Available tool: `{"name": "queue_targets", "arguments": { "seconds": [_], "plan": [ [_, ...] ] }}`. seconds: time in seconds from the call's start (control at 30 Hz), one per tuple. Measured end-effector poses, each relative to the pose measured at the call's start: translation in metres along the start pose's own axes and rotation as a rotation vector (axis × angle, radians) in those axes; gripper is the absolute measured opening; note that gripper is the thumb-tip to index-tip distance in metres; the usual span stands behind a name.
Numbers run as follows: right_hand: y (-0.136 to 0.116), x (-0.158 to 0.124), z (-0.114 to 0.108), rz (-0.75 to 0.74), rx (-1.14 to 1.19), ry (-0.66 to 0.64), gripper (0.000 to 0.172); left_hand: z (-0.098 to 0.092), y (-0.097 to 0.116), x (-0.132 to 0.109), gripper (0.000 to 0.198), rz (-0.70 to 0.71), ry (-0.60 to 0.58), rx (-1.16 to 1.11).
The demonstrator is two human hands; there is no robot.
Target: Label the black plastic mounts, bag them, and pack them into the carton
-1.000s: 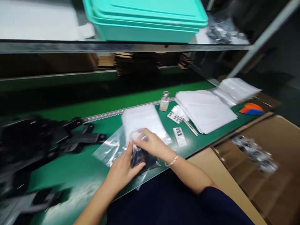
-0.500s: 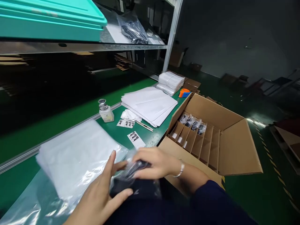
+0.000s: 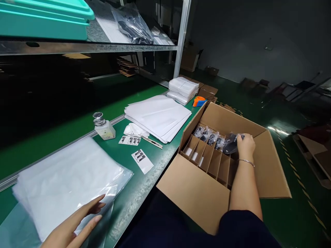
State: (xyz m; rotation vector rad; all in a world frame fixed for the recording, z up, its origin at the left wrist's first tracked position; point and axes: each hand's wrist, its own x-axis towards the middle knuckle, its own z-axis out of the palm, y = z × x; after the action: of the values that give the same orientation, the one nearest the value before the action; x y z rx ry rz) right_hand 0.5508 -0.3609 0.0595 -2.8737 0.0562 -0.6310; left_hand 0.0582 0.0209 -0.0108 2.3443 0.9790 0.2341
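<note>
With my right hand (image 3: 245, 146) I grip a black item in a clear plastic bag (image 3: 231, 143), held at the far end of a cardboard box (image 3: 196, 187). Upright cardboard dividers (image 3: 213, 162) split the box into narrow slots. Several similar bagged black items (image 3: 212, 138) stand in the slots left of my hand. My left hand (image 3: 80, 220), fingers apart and holding nothing, hovers over the near edge of a stack of clear plastic bags (image 3: 69, 182). Whether it touches the bags I cannot tell.
On the green table (image 3: 124, 203) are a pump bottle (image 3: 104, 129), label sheets (image 3: 142, 161), a utility knife (image 3: 152, 142), white sheets (image 3: 160, 115), bundled bags (image 3: 183, 89) and an orange-blue tape dispenser (image 3: 199, 101). A shelf (image 3: 103, 47) with a teal bin (image 3: 46, 24) overhangs the back.
My right hand has carried the bagged black item from in front of my body rightward into the box. My left hand has let go of it and moved left over the plastic bags.
</note>
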Motion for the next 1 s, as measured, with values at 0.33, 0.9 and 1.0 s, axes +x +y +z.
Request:
{"name": "queue_targets", "arguments": {
  "seconds": [0.33,0.9,1.0],
  "plan": [
    [-0.017,0.014,-0.006,-0.375,-0.309,-0.253,0.03,-0.009,0.001,-0.017,0.046,-0.067,-0.041,-0.101],
    [-0.004,0.03,-0.027,-0.115,-0.283,-0.343,0.036,0.009,-0.062,-0.015,0.066,-0.085,-0.115,0.346],
    [-0.015,0.025,-0.023,-0.165,-0.284,-0.339,0.036,0.009,-0.065,-0.015,0.067,-0.085,-0.113,0.345]
  ]
}}
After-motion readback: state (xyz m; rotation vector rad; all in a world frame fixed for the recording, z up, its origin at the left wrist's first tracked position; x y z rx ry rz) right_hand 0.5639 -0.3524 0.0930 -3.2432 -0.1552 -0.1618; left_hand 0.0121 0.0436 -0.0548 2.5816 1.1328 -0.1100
